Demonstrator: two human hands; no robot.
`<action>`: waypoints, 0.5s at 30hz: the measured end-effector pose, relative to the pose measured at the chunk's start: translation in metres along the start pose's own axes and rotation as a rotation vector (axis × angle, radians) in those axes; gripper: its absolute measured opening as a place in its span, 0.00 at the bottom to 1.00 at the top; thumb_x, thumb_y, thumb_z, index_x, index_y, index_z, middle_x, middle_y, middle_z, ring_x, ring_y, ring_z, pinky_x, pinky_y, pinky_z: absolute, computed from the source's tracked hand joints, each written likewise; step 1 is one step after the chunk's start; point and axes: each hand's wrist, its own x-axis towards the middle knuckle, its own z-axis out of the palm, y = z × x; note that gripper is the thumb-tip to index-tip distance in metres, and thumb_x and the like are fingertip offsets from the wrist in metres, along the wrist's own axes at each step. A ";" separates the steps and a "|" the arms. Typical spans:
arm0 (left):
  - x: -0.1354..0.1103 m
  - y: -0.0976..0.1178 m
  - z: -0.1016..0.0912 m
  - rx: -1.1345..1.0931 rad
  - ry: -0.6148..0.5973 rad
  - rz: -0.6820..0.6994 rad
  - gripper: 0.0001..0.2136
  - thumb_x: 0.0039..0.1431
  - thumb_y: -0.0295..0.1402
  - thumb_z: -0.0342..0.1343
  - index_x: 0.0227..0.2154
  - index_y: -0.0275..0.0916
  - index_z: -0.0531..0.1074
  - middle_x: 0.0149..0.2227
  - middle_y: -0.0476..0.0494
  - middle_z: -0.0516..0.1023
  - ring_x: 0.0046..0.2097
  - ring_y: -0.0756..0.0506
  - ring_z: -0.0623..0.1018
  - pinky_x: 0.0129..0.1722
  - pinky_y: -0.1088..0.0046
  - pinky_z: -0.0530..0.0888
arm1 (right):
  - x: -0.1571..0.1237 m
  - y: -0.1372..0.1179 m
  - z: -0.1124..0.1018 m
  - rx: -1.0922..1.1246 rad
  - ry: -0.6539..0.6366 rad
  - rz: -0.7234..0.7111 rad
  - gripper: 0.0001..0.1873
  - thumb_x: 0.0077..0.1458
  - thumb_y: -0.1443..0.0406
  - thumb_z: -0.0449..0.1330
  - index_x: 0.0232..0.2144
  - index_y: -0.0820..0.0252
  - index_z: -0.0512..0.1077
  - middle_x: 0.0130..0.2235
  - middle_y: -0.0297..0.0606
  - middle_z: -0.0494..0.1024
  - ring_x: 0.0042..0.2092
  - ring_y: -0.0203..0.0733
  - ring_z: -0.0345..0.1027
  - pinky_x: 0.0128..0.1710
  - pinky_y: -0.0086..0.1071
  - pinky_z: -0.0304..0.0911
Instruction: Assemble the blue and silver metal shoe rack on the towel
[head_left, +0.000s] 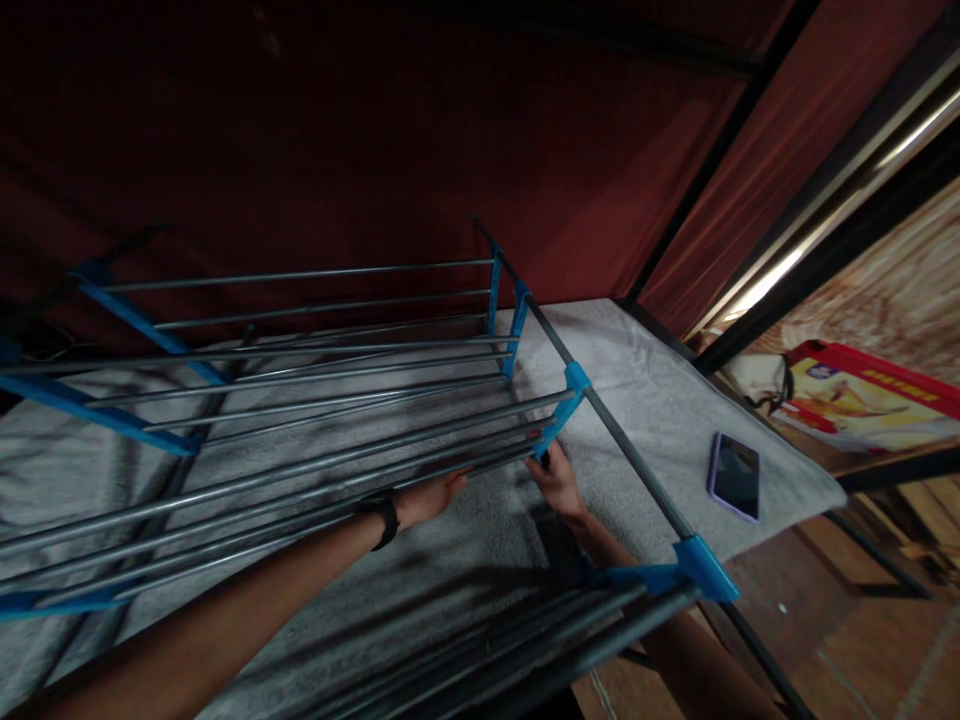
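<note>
A rack of grey metal tubes (315, 452) with blue plastic brackets (561, 412) lies on its side over a grey cloth. My left hand (435, 496), a dark band on its wrist, reaches under the middle tier. Its fingers close at the lowest tube there, with the fingertips partly hidden. My right hand (556, 484) comes in beneath the long side pole (630, 450). Thumb and fingers close around the lower end of the middle tier's bracket, where the tubes end.
A phone (735, 478) lies on the grey cloth (645, 370) right of the rack. A dark red wall (337, 130) stands close behind. Farther right, a red and yellow package (862, 390) rests beyond the table edge. The nearest tier crosses over my right forearm.
</note>
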 end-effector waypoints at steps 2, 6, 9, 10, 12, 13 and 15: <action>0.000 0.002 -0.002 0.008 0.013 0.013 0.21 0.65 0.36 0.43 0.58 0.47 0.70 0.60 0.44 0.73 0.63 0.36 0.68 0.66 0.50 0.60 | 0.000 0.001 0.000 -0.012 0.013 0.005 0.20 0.57 0.61 0.59 0.52 0.51 0.66 0.51 0.40 0.73 0.53 0.51 0.66 0.59 0.52 0.57; -0.001 0.006 -0.004 -0.029 0.024 0.062 0.21 0.65 0.35 0.44 0.59 0.49 0.68 0.57 0.47 0.75 0.65 0.38 0.65 0.67 0.52 0.58 | 0.000 0.002 0.000 -0.027 0.010 -0.019 0.18 0.57 0.61 0.58 0.51 0.53 0.66 0.51 0.41 0.73 0.53 0.49 0.66 0.59 0.51 0.58; -0.002 0.008 -0.004 -0.073 0.027 0.097 0.22 0.64 0.36 0.44 0.59 0.48 0.68 0.56 0.47 0.76 0.66 0.38 0.63 0.67 0.54 0.57 | 0.000 0.002 0.000 -0.037 -0.001 -0.041 0.17 0.58 0.62 0.56 0.50 0.54 0.67 0.52 0.41 0.73 0.54 0.49 0.65 0.59 0.51 0.58; -0.002 0.008 -0.004 -0.084 0.027 0.103 0.22 0.64 0.36 0.43 0.59 0.48 0.68 0.56 0.47 0.76 0.66 0.37 0.64 0.67 0.53 0.57 | 0.000 0.002 0.000 -0.040 0.001 -0.042 0.17 0.59 0.62 0.56 0.50 0.55 0.67 0.52 0.41 0.73 0.54 0.49 0.65 0.60 0.51 0.57; -0.003 0.008 -0.003 -0.102 0.038 0.115 0.21 0.64 0.36 0.43 0.59 0.49 0.68 0.57 0.48 0.76 0.66 0.37 0.64 0.67 0.53 0.57 | 0.000 0.002 0.000 -0.049 0.011 -0.043 0.17 0.59 0.63 0.55 0.51 0.54 0.66 0.52 0.40 0.73 0.55 0.49 0.65 0.60 0.53 0.57; -0.003 0.008 -0.002 -0.109 0.044 0.121 0.21 0.64 0.36 0.44 0.58 0.49 0.69 0.57 0.48 0.76 0.66 0.37 0.64 0.67 0.53 0.57 | 0.000 0.001 0.000 -0.054 0.017 -0.045 0.17 0.58 0.63 0.55 0.51 0.54 0.66 0.52 0.40 0.73 0.55 0.49 0.65 0.60 0.54 0.57; -0.003 0.007 -0.002 -0.123 0.051 0.122 0.20 0.64 0.36 0.45 0.57 0.50 0.70 0.56 0.48 0.76 0.66 0.37 0.64 0.67 0.52 0.57 | 0.000 0.001 0.000 -0.060 0.019 -0.046 0.18 0.58 0.63 0.56 0.51 0.53 0.66 0.51 0.40 0.73 0.54 0.49 0.66 0.60 0.55 0.57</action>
